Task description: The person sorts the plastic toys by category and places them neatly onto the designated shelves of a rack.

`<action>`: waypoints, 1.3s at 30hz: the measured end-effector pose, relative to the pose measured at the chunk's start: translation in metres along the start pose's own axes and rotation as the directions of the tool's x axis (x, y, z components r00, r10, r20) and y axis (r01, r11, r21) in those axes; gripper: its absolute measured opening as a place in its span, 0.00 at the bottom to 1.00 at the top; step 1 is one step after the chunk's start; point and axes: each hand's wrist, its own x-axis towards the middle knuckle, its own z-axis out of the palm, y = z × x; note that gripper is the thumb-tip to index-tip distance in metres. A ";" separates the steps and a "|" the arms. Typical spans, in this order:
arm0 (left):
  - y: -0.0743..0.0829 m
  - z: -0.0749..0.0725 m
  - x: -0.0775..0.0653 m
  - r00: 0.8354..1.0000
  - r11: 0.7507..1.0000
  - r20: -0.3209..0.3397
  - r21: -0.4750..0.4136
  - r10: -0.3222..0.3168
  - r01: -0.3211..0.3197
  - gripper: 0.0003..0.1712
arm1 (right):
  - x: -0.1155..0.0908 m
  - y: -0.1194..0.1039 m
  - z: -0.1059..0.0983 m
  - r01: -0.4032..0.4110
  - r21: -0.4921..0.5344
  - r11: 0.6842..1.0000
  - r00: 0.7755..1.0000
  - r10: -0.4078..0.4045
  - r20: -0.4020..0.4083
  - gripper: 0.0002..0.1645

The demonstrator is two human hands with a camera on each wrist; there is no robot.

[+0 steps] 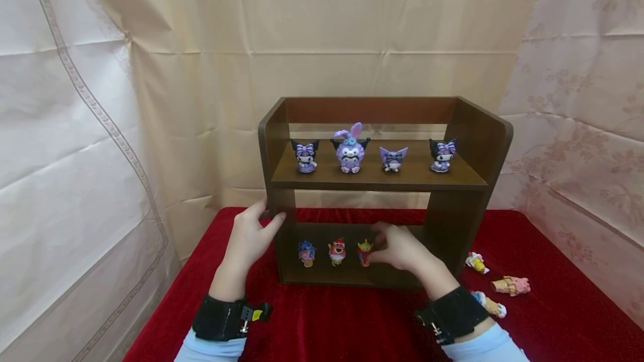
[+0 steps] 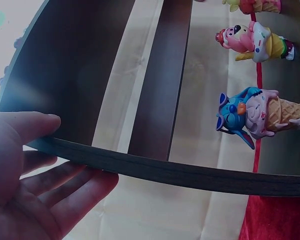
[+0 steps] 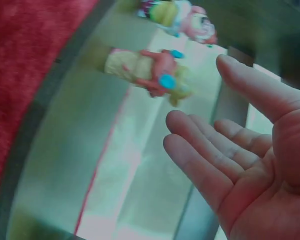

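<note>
A small dark-brown wooden shelf with two levels stands on the cloth. My left hand grips its left side panel, thumb on one face and fingers on the other. On the lower level stand a blue figurine on an ice-cream cone, a pink-and-red cone figurine, and a red-and-yellow cone figurine. Just right of that last one is my right hand; its fingers are spread and loosely bent. In the right wrist view a gap separates them from the figurine.
Several purple-and-black figurines, among them a taller bunny-eared one, line the upper level. Right of the shelf, a yellow-and-white figurine, a pink cone figurine and a blue-and-white one lie on the red cloth. Pale curtains hang behind.
</note>
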 end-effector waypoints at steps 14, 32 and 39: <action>0.000 0.000 0.000 1.000 1.000 0.001 -0.007 -0.004 0.004 0.19 | -0.038 -0.010 -0.040 0.156 0.037 0.987 0.988 -0.156 -0.005 0.31; 0.000 0.000 -0.001 1.000 1.000 -0.010 0.008 0.005 -0.005 0.18 | -0.092 -0.002 -0.087 0.245 0.096 0.965 0.952 -0.220 -0.214 0.25; 0.001 -0.001 0.000 1.000 1.000 -0.006 0.000 0.014 -0.014 0.19 | -0.101 0.005 -0.099 0.228 0.023 0.973 0.924 -0.209 -0.319 0.22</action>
